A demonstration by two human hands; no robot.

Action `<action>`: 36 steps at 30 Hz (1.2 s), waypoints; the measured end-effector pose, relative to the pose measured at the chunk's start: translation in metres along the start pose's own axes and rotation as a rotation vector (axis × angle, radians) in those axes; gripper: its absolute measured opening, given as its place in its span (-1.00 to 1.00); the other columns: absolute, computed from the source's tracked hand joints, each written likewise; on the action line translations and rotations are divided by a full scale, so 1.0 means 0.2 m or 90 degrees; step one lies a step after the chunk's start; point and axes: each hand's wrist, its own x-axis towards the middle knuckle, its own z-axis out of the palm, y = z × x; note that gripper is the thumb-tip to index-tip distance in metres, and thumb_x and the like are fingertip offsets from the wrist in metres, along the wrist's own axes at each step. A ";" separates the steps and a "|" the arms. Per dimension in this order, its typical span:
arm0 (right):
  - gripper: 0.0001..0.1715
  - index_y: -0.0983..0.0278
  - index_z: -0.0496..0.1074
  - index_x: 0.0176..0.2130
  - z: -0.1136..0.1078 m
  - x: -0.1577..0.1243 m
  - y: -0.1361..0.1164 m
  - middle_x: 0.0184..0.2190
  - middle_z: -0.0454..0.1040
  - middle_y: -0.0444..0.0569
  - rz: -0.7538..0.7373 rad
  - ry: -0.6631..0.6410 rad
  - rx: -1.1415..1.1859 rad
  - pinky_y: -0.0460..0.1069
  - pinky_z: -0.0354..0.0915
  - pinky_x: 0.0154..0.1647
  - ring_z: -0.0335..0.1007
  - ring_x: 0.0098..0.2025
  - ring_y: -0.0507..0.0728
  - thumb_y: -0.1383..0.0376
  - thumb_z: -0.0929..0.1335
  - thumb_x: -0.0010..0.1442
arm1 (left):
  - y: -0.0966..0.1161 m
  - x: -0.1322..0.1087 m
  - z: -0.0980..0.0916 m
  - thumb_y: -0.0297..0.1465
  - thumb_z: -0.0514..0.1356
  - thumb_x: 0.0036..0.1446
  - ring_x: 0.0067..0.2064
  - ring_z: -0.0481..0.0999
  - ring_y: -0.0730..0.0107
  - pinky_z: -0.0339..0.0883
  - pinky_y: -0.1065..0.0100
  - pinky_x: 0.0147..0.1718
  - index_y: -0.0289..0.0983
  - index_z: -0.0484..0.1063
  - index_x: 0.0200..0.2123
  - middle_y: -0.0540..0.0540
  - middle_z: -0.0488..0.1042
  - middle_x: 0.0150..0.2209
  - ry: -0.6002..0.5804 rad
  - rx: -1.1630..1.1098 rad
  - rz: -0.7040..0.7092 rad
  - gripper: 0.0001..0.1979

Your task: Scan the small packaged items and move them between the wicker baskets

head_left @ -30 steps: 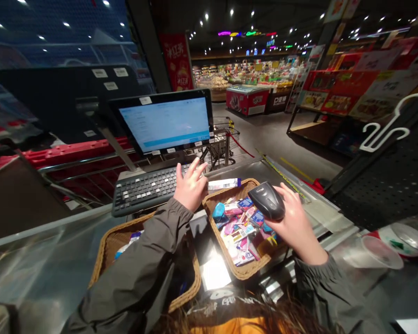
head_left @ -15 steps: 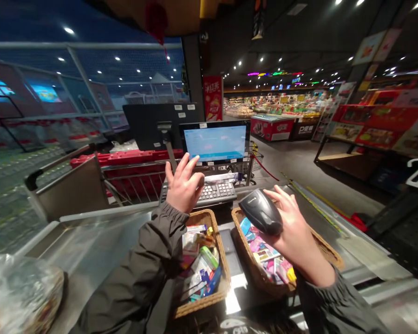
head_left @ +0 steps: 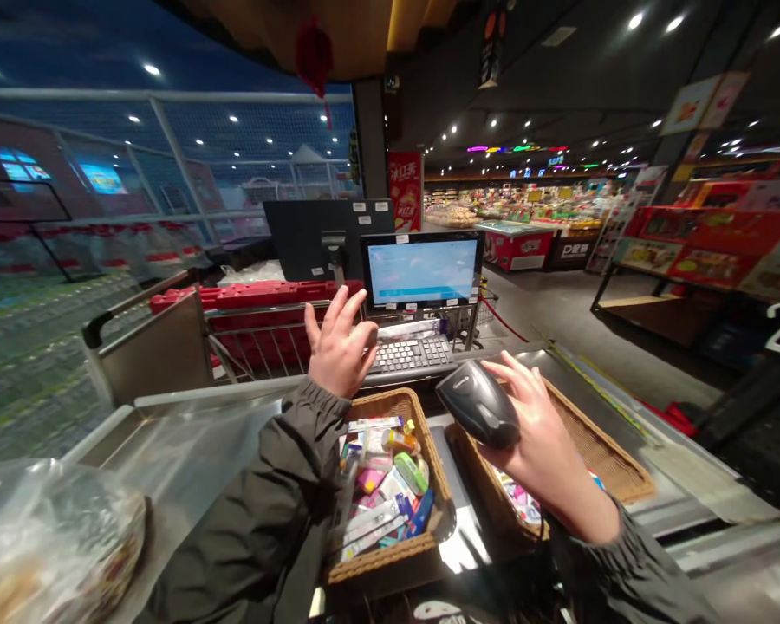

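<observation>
My right hand [head_left: 533, 433] is wrapped round a black handheld scanner [head_left: 478, 404], held over the right wicker basket [head_left: 601, 446]. Small colourful packets show in that basket beneath my wrist. My left hand [head_left: 341, 342] is raised at the left end of a black keyboard [head_left: 412, 354], with several fingers spread and thumb and a fingertip close together; nothing shows in it. Below it stands the left wicker basket [head_left: 438, 468], filled with small packets and boxes. Beyond the keyboard a lit monitor [head_left: 422, 271] shows a pale blue screen.
A clear plastic bag [head_left: 52, 529] lies at the lower left on the metal counter [head_left: 195, 468]. Behind the counter are a cart with red items [head_left: 260, 295] and the back of a dark monitor [head_left: 305, 238]. Shelves of red boxes [head_left: 702, 243] stand at the right.
The view has shifted, so the monitor and baskets appear further right. Relative to the right basket, my right hand and the scanner have moved left. My left hand keeps its pose.
</observation>
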 end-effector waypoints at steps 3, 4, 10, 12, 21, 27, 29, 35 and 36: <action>-0.43 0.23 0.38 0.09 0.01 0.00 -0.03 0.21 0.30 0.21 -0.003 -0.006 0.001 0.59 -0.08 0.27 -0.03 0.39 0.51 0.28 0.36 0.06 | -0.01 -0.02 -0.01 -0.36 0.22 0.14 0.41 0.06 -0.07 -0.41 -0.28 0.33 -0.20 0.48 -0.22 -0.22 0.22 0.34 -0.004 0.001 0.000 -0.88; -0.43 0.22 0.37 0.09 0.01 0.00 -0.03 0.20 0.31 0.20 -0.004 -0.009 0.001 0.60 -0.08 0.27 -0.03 0.39 0.52 0.29 0.36 0.05 | -0.02 -0.02 -0.01 -0.36 0.22 0.14 0.41 0.06 -0.07 -0.41 -0.27 0.33 -0.20 0.48 -0.22 -0.22 0.22 0.34 -0.007 0.002 0.001 -0.88; -0.43 0.21 0.38 0.09 0.03 0.00 -0.07 0.19 0.33 0.19 0.001 -0.020 0.002 0.59 -0.07 0.27 -0.01 0.38 0.51 0.30 0.35 0.05 | -0.04 -0.05 -0.02 -0.40 0.23 0.12 0.40 0.08 -0.08 -0.42 -0.29 0.33 -0.19 0.48 -0.24 -0.20 0.23 0.34 -0.018 -0.010 -0.009 -0.89; -0.43 0.21 0.39 0.09 0.04 0.00 -0.08 0.19 0.33 0.19 0.003 -0.020 0.006 0.58 -0.08 0.27 -0.01 0.38 0.51 0.28 0.36 0.05 | -0.04 -0.06 -0.03 -0.40 0.23 0.11 0.40 0.08 -0.08 -0.41 -0.29 0.33 -0.19 0.48 -0.24 -0.20 0.23 0.34 -0.022 -0.013 -0.013 -0.89; -0.50 0.27 0.43 0.01 0.08 0.01 -0.10 0.18 0.33 0.23 0.009 -0.024 0.010 0.59 -0.08 0.27 0.00 0.37 0.52 0.28 0.38 0.02 | -0.09 -0.10 0.00 -0.39 0.24 0.12 0.39 0.09 -0.08 -0.40 -0.30 0.33 -0.20 0.47 -0.25 -0.22 0.25 0.32 -0.033 -0.006 -0.015 -0.90; -0.46 0.25 0.41 0.04 0.11 0.01 -0.10 0.18 0.34 0.23 0.007 -0.039 0.004 0.60 -0.05 0.25 0.02 0.37 0.52 0.29 0.37 0.02 | -0.10 -0.14 0.01 -0.39 0.25 0.12 0.39 0.11 -0.07 -0.38 -0.33 0.32 -0.21 0.48 -0.26 -0.23 0.26 0.32 -0.061 -0.014 -0.030 -0.91; -0.46 0.25 0.41 0.03 0.12 0.01 -0.09 0.19 0.34 0.23 0.013 -0.048 0.005 0.59 -0.04 0.25 0.02 0.37 0.52 0.28 0.37 0.01 | -0.10 -0.15 0.02 -0.39 0.26 0.11 0.39 0.11 -0.08 -0.38 -0.33 0.32 -0.21 0.48 -0.26 -0.25 0.25 0.32 -0.077 -0.020 -0.034 -0.90; -0.49 0.25 0.42 0.01 0.15 -0.01 -0.08 0.19 0.34 0.22 0.024 -0.076 0.014 0.58 -0.06 0.27 0.02 0.37 0.52 0.27 0.37 0.02 | -0.11 -0.23 0.05 -0.41 0.26 0.09 0.38 0.13 -0.10 -0.39 -0.35 0.32 -0.22 0.49 -0.26 -0.26 0.24 0.32 -0.110 -0.038 -0.055 -0.89; -0.49 0.25 0.42 0.01 0.16 -0.01 -0.08 0.19 0.34 0.22 0.026 -0.079 0.017 0.58 -0.07 0.27 0.01 0.37 0.52 0.27 0.37 0.02 | -0.12 -0.25 0.06 -0.42 0.26 0.08 0.38 0.12 -0.11 -0.40 -0.35 0.32 -0.22 0.49 -0.26 -0.26 0.24 0.32 -0.117 -0.040 -0.058 -0.89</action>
